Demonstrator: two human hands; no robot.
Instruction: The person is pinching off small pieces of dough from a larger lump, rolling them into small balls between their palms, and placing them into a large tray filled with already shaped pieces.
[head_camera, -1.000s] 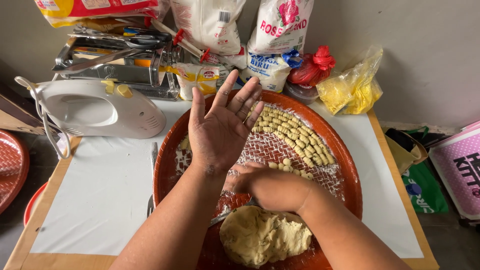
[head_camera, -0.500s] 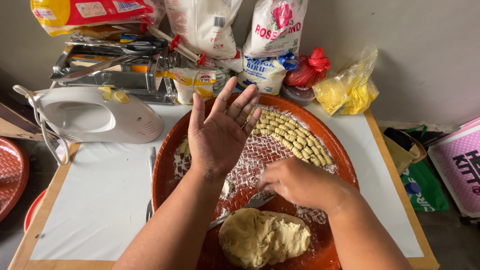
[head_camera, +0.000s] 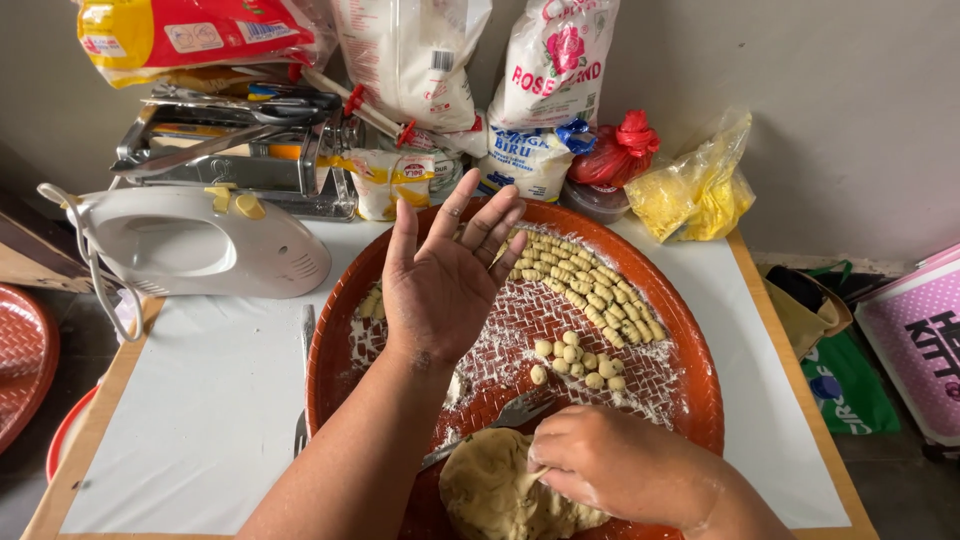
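White sheet covers the table (head_camera: 200, 420), grey wall behind, bags of flour and a yellow bag along it. I see a white hand mixer (head_camera: 200, 245) at left, a metal pasta roller (head_camera: 230, 150) behind it. Round red woven tray (head_camera: 690, 350) sits mid-table, dusted with flour. Pale dough lump (head_camera: 490, 495) lies at the tray's near edge, soft and rough. My right hand (head_camera: 615, 465) pinches the lump, fingers closed on it. My left hand (head_camera: 445, 280) hovers palm-up, spread wide, empty. Small dough pieces (head_camera: 590, 285) lie in rows at far right, a fork (head_camera: 505, 415) beside the lump.
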